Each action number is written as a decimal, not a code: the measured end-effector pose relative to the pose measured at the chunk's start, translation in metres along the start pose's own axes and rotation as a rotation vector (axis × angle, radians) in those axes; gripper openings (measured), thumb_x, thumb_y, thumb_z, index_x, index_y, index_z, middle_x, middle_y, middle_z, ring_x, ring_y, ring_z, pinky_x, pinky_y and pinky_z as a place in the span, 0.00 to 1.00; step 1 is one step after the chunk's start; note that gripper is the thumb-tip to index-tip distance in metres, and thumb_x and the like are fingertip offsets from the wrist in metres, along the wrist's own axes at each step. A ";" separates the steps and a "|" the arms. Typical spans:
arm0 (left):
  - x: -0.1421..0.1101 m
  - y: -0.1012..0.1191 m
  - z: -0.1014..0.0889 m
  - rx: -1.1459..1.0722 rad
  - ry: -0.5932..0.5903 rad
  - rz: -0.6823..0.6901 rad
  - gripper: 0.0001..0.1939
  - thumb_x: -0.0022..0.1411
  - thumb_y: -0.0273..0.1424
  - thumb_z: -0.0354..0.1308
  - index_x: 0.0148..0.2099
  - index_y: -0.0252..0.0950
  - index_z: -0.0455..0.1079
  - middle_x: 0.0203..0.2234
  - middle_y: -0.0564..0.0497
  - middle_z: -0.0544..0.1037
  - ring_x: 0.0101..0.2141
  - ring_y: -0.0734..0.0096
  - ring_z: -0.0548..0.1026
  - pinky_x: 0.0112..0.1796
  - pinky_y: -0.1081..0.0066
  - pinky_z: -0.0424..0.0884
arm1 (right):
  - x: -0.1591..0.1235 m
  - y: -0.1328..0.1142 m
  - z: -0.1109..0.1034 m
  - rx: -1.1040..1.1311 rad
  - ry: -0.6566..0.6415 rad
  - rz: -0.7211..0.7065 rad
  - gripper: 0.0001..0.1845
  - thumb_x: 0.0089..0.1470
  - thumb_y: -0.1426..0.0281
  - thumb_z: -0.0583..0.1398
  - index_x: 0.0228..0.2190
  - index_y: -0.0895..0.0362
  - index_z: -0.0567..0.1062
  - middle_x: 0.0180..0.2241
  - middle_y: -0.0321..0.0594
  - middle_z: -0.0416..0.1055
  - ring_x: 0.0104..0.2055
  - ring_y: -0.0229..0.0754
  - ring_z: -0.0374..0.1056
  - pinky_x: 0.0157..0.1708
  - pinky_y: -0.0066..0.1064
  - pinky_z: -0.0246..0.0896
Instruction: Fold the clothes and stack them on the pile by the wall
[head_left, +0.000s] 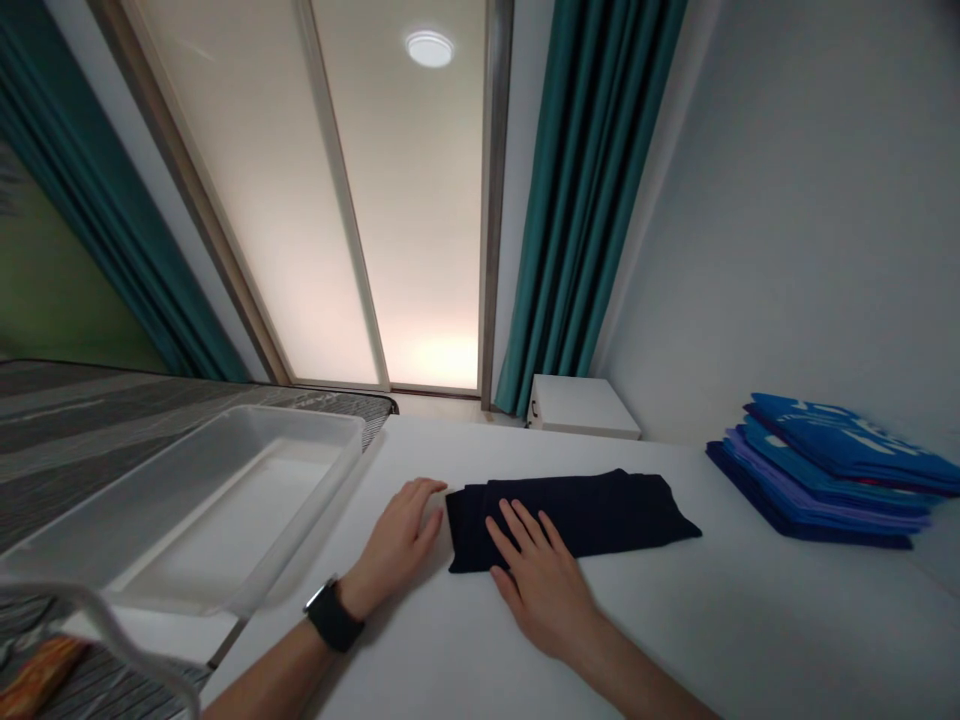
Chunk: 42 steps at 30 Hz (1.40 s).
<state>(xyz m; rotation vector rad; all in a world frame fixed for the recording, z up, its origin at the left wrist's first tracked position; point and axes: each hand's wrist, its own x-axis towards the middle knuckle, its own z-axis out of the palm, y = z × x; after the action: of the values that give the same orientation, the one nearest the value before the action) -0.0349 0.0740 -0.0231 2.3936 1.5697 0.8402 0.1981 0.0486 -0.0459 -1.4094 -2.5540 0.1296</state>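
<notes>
A dark navy garment point(600, 515), folded into a long flat strip, lies across the white table in front of me. My right hand point(541, 590) rests on its near left part with the fingers spread flat on the cloth. Beside the strip's left end is my left hand point(401, 540), its fingers slightly bent and apart, with nothing held. A black watch is on my left wrist. Whether the left fingertips touch the cloth's edge, I cannot tell. What kind of garment it is does not show.
On the table's right stands a stack of folded blue and purple clothes point(832, 480). A translucent plastic bin point(300, 535) sits to the left, near the bed point(45, 420). Behind the table point(450, 650) is a small white cabinet point(581, 403), below a teal curtain point(585, 200).
</notes>
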 end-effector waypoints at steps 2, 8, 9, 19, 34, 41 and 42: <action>-0.002 0.003 0.007 0.067 0.036 0.059 0.21 0.69 0.33 0.42 0.62 0.34 0.57 0.56 0.41 0.68 0.56 0.60 0.65 0.55 0.57 0.63 | 0.000 0.000 0.001 -0.014 0.003 0.002 0.29 0.65 0.58 0.45 0.65 0.49 0.51 0.68 0.38 0.39 0.69 0.48 0.37 0.65 0.49 0.34; -0.010 0.021 0.038 0.284 -0.101 0.232 0.27 0.71 0.34 0.40 0.69 0.35 0.45 0.66 0.45 0.53 0.65 0.64 0.52 0.61 0.59 0.55 | 0.000 -0.001 0.004 -0.044 0.026 0.002 0.30 0.65 0.59 0.44 0.65 0.52 0.51 0.68 0.39 0.40 0.69 0.48 0.38 0.65 0.48 0.34; -0.010 0.020 0.041 0.300 -0.130 0.236 0.27 0.71 0.34 0.39 0.69 0.35 0.46 0.66 0.45 0.54 0.65 0.64 0.53 0.61 0.59 0.54 | 0.000 -0.001 0.005 -0.047 0.028 0.000 0.30 0.65 0.59 0.45 0.65 0.52 0.50 0.68 0.40 0.40 0.69 0.48 0.38 0.65 0.48 0.34; -0.006 -0.004 0.020 0.183 -0.343 0.123 0.25 0.71 0.33 0.39 0.68 0.39 0.50 0.66 0.50 0.53 0.65 0.66 0.51 0.63 0.54 0.49 | 0.007 0.016 -0.008 -0.087 0.144 0.086 0.28 0.65 0.61 0.42 0.63 0.56 0.57 0.65 0.40 0.52 0.67 0.46 0.46 0.65 0.45 0.35; 0.031 0.044 0.029 0.310 -0.107 0.373 0.28 0.71 0.40 0.39 0.69 0.35 0.46 0.67 0.46 0.51 0.66 0.65 0.47 0.63 0.59 0.51 | 0.016 0.061 -0.003 -0.153 0.122 0.150 0.30 0.64 0.60 0.43 0.62 0.60 0.58 0.64 0.44 0.54 0.66 0.46 0.47 0.65 0.46 0.37; 0.025 0.032 0.052 0.344 -0.135 0.189 0.29 0.71 0.44 0.38 0.68 0.37 0.49 0.66 0.44 0.53 0.66 0.58 0.48 0.61 0.55 0.53 | 0.015 0.062 0.002 -0.131 0.053 0.172 0.32 0.64 0.59 0.41 0.63 0.62 0.56 0.65 0.44 0.52 0.67 0.45 0.45 0.65 0.46 0.34; 0.022 0.029 0.052 0.339 -0.135 0.165 0.30 0.71 0.44 0.38 0.69 0.37 0.48 0.66 0.44 0.52 0.66 0.57 0.47 0.61 0.55 0.54 | 0.015 0.062 0.002 -0.127 0.054 0.174 0.32 0.64 0.58 0.40 0.63 0.62 0.55 0.65 0.44 0.52 0.67 0.45 0.45 0.66 0.46 0.34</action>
<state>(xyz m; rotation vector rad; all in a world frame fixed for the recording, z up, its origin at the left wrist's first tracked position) 0.0216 0.0893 -0.0459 2.7795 1.5863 0.4514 0.2407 0.0942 -0.0564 -1.6573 -2.4318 -0.0435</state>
